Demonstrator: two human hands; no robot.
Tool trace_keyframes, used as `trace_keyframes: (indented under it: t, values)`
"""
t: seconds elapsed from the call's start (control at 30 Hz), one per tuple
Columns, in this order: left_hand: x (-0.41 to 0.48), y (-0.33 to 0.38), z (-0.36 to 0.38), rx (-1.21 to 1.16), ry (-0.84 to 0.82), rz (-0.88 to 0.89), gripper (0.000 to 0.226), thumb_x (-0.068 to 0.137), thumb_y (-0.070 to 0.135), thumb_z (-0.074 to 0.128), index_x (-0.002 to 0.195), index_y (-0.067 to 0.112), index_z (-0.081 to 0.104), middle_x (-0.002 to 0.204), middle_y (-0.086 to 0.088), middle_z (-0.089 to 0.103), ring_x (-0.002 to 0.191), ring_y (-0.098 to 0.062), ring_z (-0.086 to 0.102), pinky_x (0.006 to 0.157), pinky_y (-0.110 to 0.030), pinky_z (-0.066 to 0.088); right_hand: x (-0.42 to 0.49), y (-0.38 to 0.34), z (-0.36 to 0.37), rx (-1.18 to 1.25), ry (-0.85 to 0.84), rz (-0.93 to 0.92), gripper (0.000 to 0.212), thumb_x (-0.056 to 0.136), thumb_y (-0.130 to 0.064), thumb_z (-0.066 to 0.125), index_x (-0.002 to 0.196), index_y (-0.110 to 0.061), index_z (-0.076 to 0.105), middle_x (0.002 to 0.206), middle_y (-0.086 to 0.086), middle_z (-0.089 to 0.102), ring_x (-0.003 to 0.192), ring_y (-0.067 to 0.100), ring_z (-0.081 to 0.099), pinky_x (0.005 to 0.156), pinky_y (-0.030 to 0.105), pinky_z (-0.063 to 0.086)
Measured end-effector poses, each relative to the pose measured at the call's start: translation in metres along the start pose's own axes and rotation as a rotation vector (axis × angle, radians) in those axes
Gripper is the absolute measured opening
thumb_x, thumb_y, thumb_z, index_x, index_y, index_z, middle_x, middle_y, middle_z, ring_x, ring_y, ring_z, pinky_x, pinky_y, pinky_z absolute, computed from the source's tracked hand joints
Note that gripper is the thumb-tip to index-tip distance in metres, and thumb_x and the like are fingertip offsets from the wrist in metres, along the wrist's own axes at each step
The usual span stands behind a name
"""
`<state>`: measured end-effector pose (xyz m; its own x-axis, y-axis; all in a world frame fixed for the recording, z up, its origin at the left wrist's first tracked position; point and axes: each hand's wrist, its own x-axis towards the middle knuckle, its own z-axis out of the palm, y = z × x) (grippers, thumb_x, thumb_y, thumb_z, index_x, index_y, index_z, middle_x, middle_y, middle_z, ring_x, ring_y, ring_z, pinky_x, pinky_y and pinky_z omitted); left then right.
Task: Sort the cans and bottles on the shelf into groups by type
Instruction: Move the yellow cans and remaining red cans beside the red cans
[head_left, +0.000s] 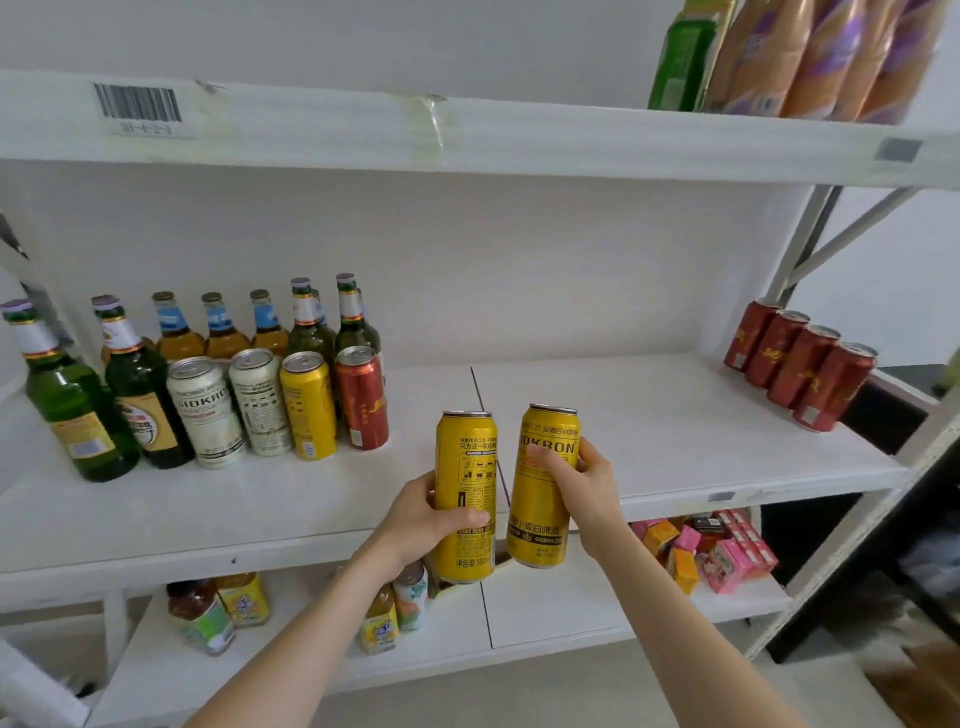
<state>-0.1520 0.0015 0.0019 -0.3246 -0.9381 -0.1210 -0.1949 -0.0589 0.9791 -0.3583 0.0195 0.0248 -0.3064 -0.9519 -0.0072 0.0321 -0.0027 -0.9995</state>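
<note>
White shelving (649, 426) filled the view. On its left stood glass bottles (72, 395) beside a row of mixed cans (260, 405). In front of the shelf's middle, the left hand (421, 519) had its grip wrapped round a first yellow can (465, 467), and the right hand (587, 488) gripped a second yellow can (540, 519), both cans upright. Far right stood four red cans (802, 369). The cans looked rigid, smooth and likely slippery, best held round the middle.

Left yellow can (466, 457) and right yellow can (543, 514): upright, side by side, held before the shelf (675, 415) edge. Standing at shelf left: green bottles (67, 395), amber bottles (179, 340), white cans (205, 410), third yellow can (309, 405), red can (362, 397). At shelf right: red row (802, 366) of four.
</note>
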Motion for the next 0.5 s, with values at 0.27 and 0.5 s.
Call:
trace_keyframes:
  t: [0.27,0.5]
  values:
    - [0.063,0.021,0.079,0.024,-0.096,0.013,0.061,0.054,0.048,0.082,0.11,0.033,0.062,0.105,0.008,0.072,0.096,-0.007,0.069,0.074,-0.024,0.053,0.048,0.0,-0.09,0.018,0.043,-0.013,0.027,0.08,-0.032,0.078,0.103,-0.025,0.066,0.091,-0.003,0.074,0.08,0.013,0.073,0.062,0.029,0.058]
    - [0.089,0.032,0.183,-0.014,-0.11,-0.005,0.068,0.049,0.051,0.083,0.111,0.033,0.063,0.104,0.007,0.073,0.096,-0.009,0.069,0.076,-0.028,0.056,0.07,-0.006,-0.195,0.029,0.041,-0.029,0.024,0.081,-0.026,0.078,0.1,-0.019,0.067,0.082,-0.004,0.075,0.074,0.01,0.072,0.053,0.02,0.054]
